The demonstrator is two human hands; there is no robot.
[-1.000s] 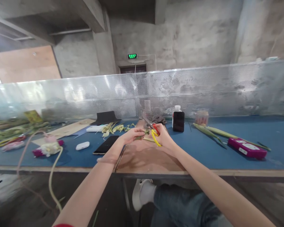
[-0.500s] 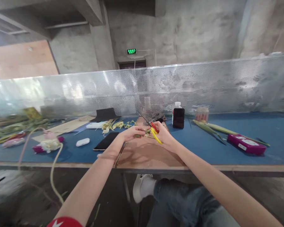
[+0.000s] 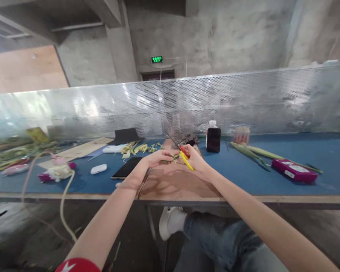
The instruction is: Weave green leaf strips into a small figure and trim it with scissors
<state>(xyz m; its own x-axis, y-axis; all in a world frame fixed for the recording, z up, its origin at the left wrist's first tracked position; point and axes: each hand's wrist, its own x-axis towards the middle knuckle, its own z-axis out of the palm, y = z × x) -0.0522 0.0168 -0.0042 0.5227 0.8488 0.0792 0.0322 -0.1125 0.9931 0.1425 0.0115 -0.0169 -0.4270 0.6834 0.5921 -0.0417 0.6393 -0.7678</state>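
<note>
Above a brown board [image 3: 178,185] on the bench, my left hand [image 3: 158,158] is closed around a small green plant piece [image 3: 175,158] with leafy bits at its tip. My right hand [image 3: 197,160] grips scissors [image 3: 187,161] with red and yellow handles. Their dark blades point up and away to the left, beyond the plant piece. Whether a blade touches the plant I cannot tell. Behind the hands lies a tangle of grey strands [image 3: 187,139], with loose pale-green plant bits [image 3: 141,148] to its left.
On the blue bench top [image 3: 243,181], a dark tablet-like slab [image 3: 127,168] and white case [image 3: 98,169] lie left. A phone [image 3: 214,139] leans against a bottle [image 3: 212,124]. Long leaves [image 3: 252,155], a jar [image 3: 241,135] and a purple box [image 3: 294,170] sit right. A perforated metal screen [image 3: 243,98] stands behind.
The view has shifted very slightly, so everything sits a little higher. Both hands keep nearly the same pose, still holding the plant piece and the scissors.
</note>
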